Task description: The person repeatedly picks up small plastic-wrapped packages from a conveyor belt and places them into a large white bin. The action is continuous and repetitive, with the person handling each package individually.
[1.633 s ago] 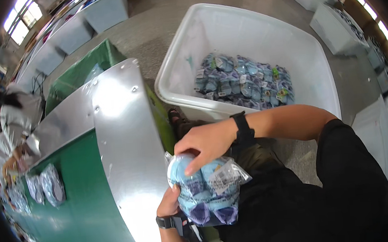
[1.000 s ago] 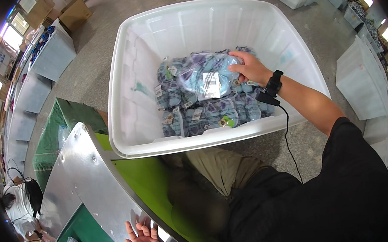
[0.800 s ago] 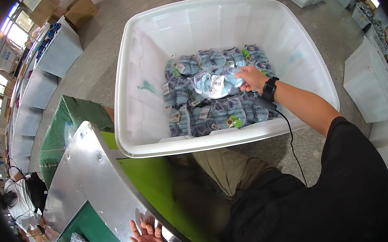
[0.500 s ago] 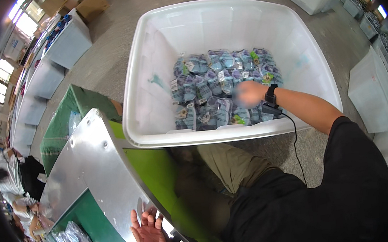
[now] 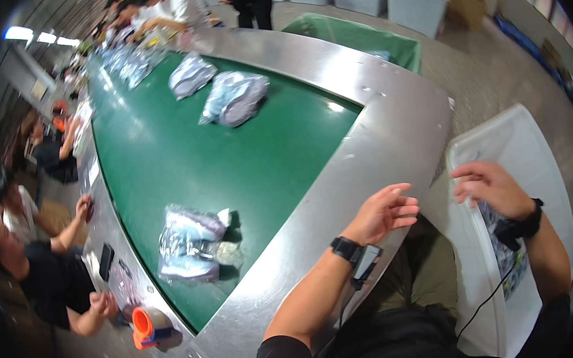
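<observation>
The nearest loose bag (image 5: 190, 247) lies on the green counter (image 5: 259, 174) at the lower left of the frame, clear plastic around pale blue and purple contents; two more bags (image 5: 235, 100) lie at the upper left, and others sit in the white bin (image 5: 528, 147) at the right. Both hands are empty; the left hand (image 5: 383, 213), fingers apart and gently curled, is over the counter's metal edge (image 5: 314, 227) right of centre; the right hand (image 5: 495, 186), fingers loosely bent, is over the left side of the bin; neither holds a bag. The bag looks light and soft, likely to squash rather than break; its glossy film probably slides on skin and could tear if pinched alone; the surest hold seems to be around its thick body, not by the pale flap (image 5: 224, 217) at its upper right.
</observation>
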### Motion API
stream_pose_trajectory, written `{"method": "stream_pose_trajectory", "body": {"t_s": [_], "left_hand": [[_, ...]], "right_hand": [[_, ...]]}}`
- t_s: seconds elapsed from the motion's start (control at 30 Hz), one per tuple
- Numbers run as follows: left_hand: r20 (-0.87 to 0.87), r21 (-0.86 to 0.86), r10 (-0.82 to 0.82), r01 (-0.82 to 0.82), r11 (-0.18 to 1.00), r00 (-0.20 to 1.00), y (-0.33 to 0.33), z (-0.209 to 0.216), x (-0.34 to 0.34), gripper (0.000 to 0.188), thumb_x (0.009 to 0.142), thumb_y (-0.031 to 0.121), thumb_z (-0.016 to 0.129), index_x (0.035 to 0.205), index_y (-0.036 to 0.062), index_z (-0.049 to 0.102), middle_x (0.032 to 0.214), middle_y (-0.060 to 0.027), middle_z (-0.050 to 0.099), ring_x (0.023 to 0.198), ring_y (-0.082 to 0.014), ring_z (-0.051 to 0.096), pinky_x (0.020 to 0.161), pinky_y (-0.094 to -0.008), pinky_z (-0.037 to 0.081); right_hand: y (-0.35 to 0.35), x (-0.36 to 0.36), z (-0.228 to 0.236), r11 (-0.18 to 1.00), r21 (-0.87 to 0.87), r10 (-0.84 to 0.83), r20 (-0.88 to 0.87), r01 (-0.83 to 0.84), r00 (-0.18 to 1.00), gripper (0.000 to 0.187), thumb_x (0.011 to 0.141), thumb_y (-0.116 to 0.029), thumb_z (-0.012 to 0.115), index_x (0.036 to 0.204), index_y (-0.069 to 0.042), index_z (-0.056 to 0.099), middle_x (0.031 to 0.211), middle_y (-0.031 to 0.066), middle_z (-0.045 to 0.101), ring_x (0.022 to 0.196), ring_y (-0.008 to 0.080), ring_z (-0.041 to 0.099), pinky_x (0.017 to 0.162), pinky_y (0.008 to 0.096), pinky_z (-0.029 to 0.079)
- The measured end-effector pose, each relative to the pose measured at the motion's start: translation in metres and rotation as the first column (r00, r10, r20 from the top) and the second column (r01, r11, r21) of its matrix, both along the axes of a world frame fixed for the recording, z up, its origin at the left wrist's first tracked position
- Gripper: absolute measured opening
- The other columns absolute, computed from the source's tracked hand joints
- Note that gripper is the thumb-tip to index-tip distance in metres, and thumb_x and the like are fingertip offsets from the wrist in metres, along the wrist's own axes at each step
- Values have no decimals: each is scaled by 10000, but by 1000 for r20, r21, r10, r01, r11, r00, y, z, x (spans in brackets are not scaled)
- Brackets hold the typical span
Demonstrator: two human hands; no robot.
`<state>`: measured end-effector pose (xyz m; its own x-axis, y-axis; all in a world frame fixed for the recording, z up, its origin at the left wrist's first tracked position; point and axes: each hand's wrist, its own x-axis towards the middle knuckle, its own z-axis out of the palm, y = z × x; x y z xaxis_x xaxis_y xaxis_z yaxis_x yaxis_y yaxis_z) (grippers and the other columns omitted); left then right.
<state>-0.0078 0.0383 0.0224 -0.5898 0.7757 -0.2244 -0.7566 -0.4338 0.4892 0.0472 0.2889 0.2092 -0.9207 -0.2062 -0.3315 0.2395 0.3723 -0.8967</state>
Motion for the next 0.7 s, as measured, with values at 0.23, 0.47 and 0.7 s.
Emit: {"method": "stream_pose_trajectory", "body": {"t_s": [0.23,0.47,0.7], "left_hand": [[57,194,144,-153,969,988,-10,-25,-4,356,1041,202,598,1355,50,524,1147,-92,666,1030,-178,680,834,-322,582],[248,127,119,-154,980,961,1,-25,-23,301,1048,275,557,1286,94,595,1073,-68,689,948,-153,687,818,-324,595],[311,149,121,-174,973,943,-10,-15,-32,333,1056,261,529,1339,92,577,1105,-73,691,970,-168,688,844,-338,599]], "right_hand": [[-283,-66,-53,766,-59,623,-175,-640,762,517,967,-299,678,1352,21,549,1069,110,638,982,217,638,940,358,522],[-451,-69,-137,788,339,608,-301,-514,735,780,931,-451,637,1488,39,398,1461,263,442,1348,400,465,1127,455,392],[-492,-108,-158,724,482,639,-202,-493,742,848,955,-539,568,1539,26,326,1559,238,377,1489,405,299,1184,561,251]]}}
